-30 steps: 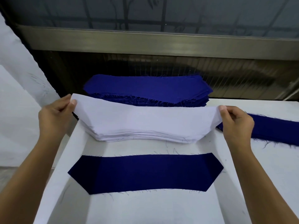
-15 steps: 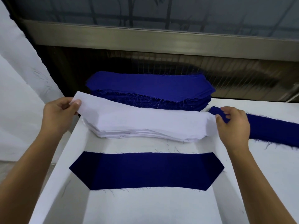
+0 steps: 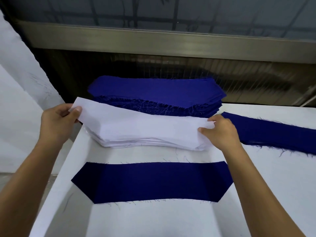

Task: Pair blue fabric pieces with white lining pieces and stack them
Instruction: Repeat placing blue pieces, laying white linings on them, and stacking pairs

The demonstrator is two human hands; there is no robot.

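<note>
Pinching with left fingers: thumb flat on top of the top lining at its left tip, other fingers curled beneath. Left hand out past the table's left edge, holding that tip up and clear of the lining stack.

Pinching with right fingers too: thumb on the near edge of the top lining's right end, fingertips over its far edge, cloth slightly bunched between them. Right hand low, at the right end of the lining stack.

Top lining slanting from raised left tip down to the right, its middle resting on the lining stack. Whether the right end is lifted off the stack: cannot tell.

Just behind the lining stack, touching or nearly so: blue stack, thick, frayed edges toward the camera, at the far edge of the table.

In front of the lining stack, apart from it: single blue piece, flat on the table, long with angled ends, loose threads along both long edges.

Right of the right hand: blue strip, flat, running off toward the right, frayed along its near edge.

Beyond the table: window frame, dark glass above.
</note>
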